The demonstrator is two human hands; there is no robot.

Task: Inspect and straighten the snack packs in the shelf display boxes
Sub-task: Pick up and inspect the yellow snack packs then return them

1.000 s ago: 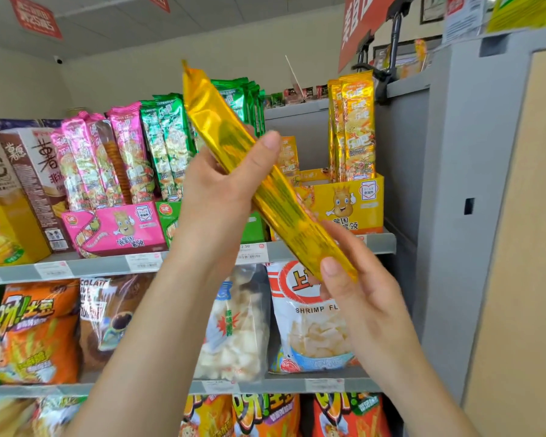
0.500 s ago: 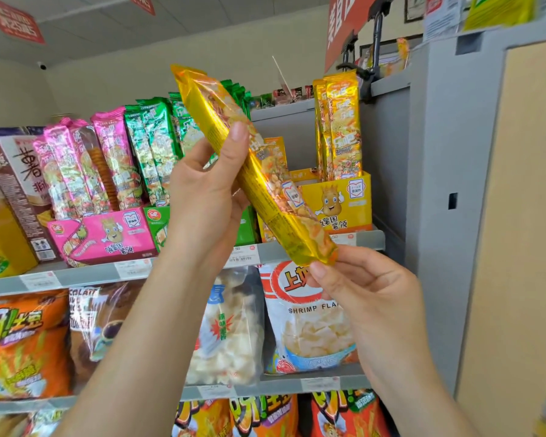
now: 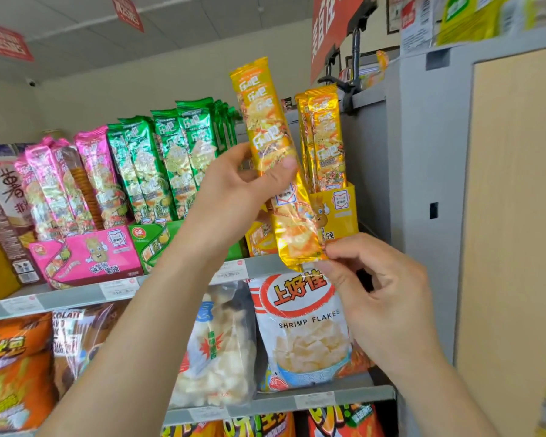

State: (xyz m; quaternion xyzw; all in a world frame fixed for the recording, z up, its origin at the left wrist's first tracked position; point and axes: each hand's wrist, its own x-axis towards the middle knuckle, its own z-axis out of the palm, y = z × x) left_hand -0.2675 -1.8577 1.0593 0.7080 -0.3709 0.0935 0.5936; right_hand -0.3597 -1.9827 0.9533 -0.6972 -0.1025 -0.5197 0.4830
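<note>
A long yellow snack pack (image 3: 267,134) stands nearly upright in front of the top shelf, printed face toward me. My left hand (image 3: 234,197) grips its middle, thumb across the front. My right hand (image 3: 372,294) pinches its bottom seam between thumb and forefinger. Behind it stands the yellow display box (image 3: 344,212) with more yellow packs (image 3: 323,140) upright in it. To the left are a green display box (image 3: 152,241) with green packs (image 3: 167,162) and a pink display box (image 3: 89,257) with pink packs (image 3: 67,181).
A grey metal upright (image 3: 423,184) and a beige panel (image 3: 514,216) close the shelf's right end. Shrimp flakes bags (image 3: 303,329) and other chip bags fill the shelf below. A brown carton (image 3: 4,203) stands at far left. Red signs hang overhead.
The yellow pack has swung from a steep tilt to nearly upright and turned its printed face toward me. My right hand slid to pinch the bottom seam; the view shifted left.
</note>
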